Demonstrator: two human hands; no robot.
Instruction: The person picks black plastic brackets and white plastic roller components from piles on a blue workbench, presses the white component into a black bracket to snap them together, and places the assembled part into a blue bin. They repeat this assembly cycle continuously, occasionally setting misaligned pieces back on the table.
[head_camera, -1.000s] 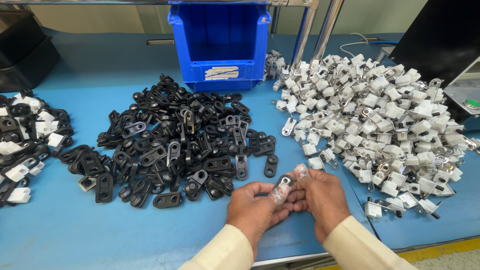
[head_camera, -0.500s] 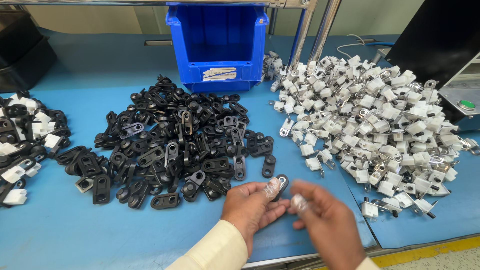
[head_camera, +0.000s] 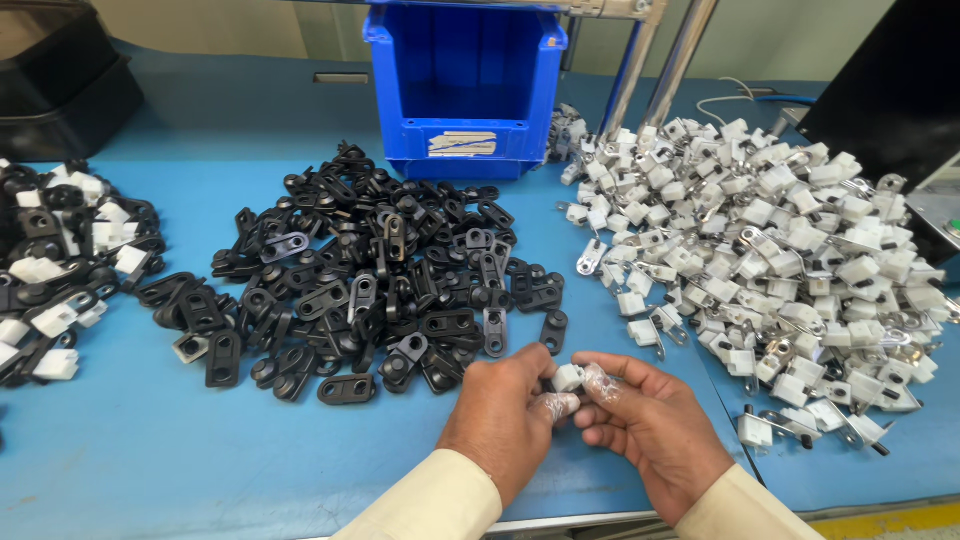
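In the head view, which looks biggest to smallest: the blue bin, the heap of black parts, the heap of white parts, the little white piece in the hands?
1. Heap of white parts and heap of black parts: alike, too close to rank.
2. Blue bin, cut off at the top.
3. White piece.

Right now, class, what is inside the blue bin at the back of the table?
The blue bin shows only bare blue walls inside; its front lip hides the floor, so parts lying there cannot be seen.

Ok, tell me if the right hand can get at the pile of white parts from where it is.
Probably yes: the pile of white parts lies just right of the right hand, nothing between, though it grips a small white part.
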